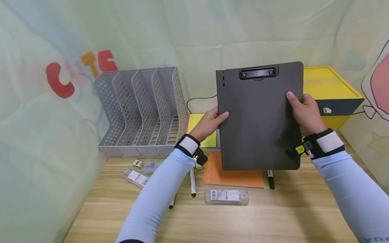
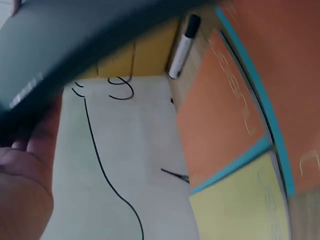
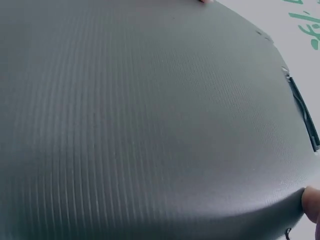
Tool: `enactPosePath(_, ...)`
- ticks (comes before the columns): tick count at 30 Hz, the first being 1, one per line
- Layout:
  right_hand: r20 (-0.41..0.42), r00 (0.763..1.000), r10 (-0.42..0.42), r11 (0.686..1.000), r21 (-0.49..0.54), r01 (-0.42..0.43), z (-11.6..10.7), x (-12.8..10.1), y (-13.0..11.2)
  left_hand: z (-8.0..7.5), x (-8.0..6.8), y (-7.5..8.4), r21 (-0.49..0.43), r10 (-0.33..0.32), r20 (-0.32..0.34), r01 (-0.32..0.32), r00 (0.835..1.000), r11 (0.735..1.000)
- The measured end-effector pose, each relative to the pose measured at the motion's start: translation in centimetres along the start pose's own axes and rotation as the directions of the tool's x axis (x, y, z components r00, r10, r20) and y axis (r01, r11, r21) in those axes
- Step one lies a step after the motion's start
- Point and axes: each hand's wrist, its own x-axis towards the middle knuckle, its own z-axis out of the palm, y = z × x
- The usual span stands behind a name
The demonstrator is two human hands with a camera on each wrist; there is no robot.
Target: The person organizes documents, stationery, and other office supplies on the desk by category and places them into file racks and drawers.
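A dark grey clipboard [image 1: 258,121] with a black metal clip at its top is held up, nearly upright, above the table. My left hand [image 1: 209,124] grips its left edge, thumb on the front face. On the opposite edge my right hand [image 1: 307,113] pinches it with the thumb on the front; the fingers behind are mostly hidden. The board's surface [image 3: 150,115] fills most of the right wrist view. In the left wrist view, the left hand [image 2: 27,170] supports the board [image 2: 85,40] from behind. Below lies an orange notebook [image 1: 234,179], partly covered by the board.
A grey file rack [image 1: 146,150] with several slots stands at the back left. Behind the board at right is a yellow-topped box [image 1: 331,82]. A clear case [image 1: 226,196], markers [image 1: 192,184], another case [image 1: 135,178] and an eraser [image 1: 138,164] lie on the wooden table [image 1: 212,222].
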Motion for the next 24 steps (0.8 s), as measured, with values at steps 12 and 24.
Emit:
enactPosePath(12, 0.044, 0.994, -0.102, 0.993, -0.059, 0.105, 0.6, -0.7, 0.5, -1.2, -0.5, 2.0, -0.160, 0.093, -0.146, -0.116, 0.985, 0.980)
enactPosePath(24, 0.330, 0.937, -0.118, 0.717, -0.625, 0.310, 1.6, -3.3, 2.6, -3.5, -2.0, 5.6, 0.036, 0.243, -0.398, -0.250, 0.885, 0.968)
